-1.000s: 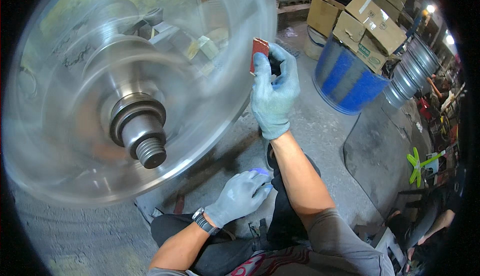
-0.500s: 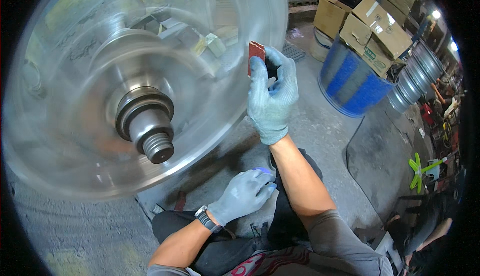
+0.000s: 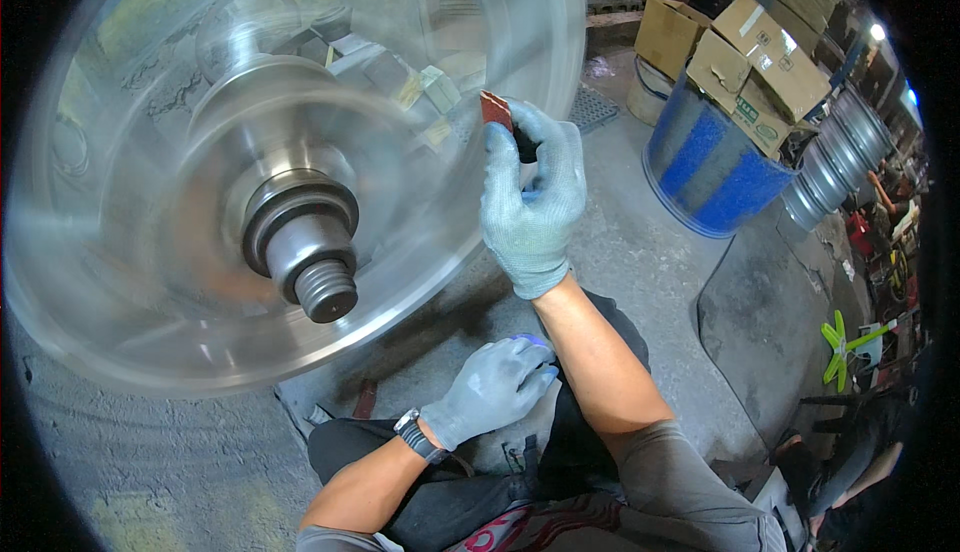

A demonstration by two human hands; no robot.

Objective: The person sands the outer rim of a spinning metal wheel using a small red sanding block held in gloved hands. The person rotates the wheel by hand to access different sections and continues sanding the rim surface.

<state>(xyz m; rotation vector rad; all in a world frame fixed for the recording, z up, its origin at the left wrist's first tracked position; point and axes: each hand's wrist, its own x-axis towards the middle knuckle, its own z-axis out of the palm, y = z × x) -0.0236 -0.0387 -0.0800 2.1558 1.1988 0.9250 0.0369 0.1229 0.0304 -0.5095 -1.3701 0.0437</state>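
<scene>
Sandpaper (image 3: 495,109), a small reddish folded piece, was pinched in the fingertips of the gloved right hand (image 3: 532,202) and pressed to the rim of the spinning wheel (image 3: 150,352). The piece appeared light, thin and flexible, with a gritty face unlikely to slip; it was best held by its rear edge, with the fingers kept back from the moving rim. The wheel was blurred by rotation and turned on a threaded shaft (image 3: 318,282) at its centre. The left hand (image 3: 490,387), also gloved, held nothing and rested loosely curled on the person's knee. Beyond, on the concrete floor (image 3: 640,252), stood a blue drum (image 3: 712,167) and stacked cardboard boxes (image 3: 750,52).
</scene>
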